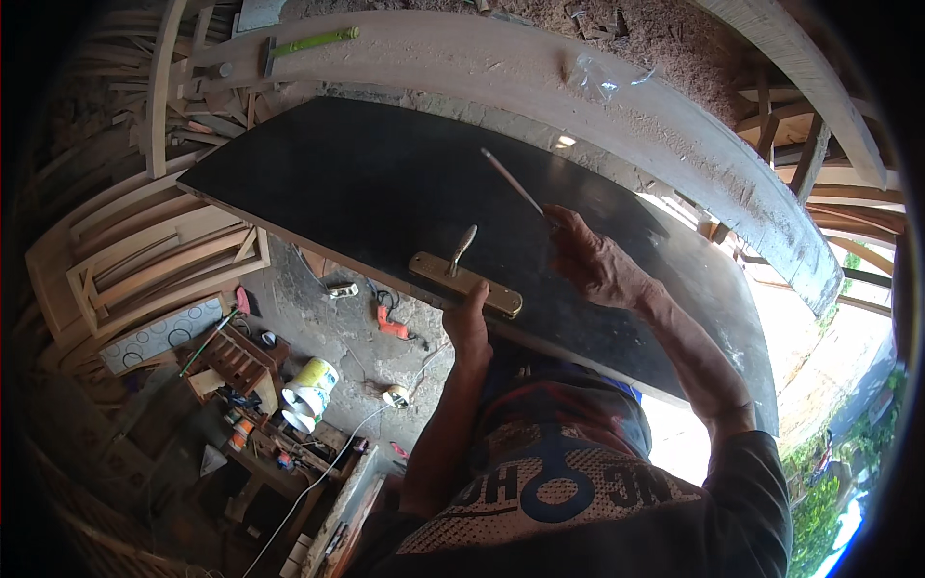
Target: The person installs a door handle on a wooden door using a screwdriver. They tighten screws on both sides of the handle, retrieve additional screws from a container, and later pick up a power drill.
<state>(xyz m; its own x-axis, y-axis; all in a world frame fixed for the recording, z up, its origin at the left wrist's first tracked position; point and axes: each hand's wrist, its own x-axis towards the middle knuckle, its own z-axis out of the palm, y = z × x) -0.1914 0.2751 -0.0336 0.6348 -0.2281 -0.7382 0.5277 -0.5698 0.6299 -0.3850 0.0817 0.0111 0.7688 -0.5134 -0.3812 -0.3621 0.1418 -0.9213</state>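
A brass door handle (465, 277) with a long backplate and an upright lever rests along the near edge of a dark, flat panel (356, 183). My left hand (469, 328) is closed at the plate's near side, its thumb on the plate and its other fingers mostly hidden. Over the panel, to the right of the handle, my right hand (595, 260) is closed around a thin, straight, pale rod (511, 181). The rod points up and to the left, clear of the handle; its exact kind I cannot make out.
Beyond the panel lies a long wooden plank (462, 63) with a yellow-green tool (318, 39) on it. Curved wooden frames (164, 260) stack at the left. An orange power tool (389, 323), a cord and white buckets (310, 385) stand on the floor below.
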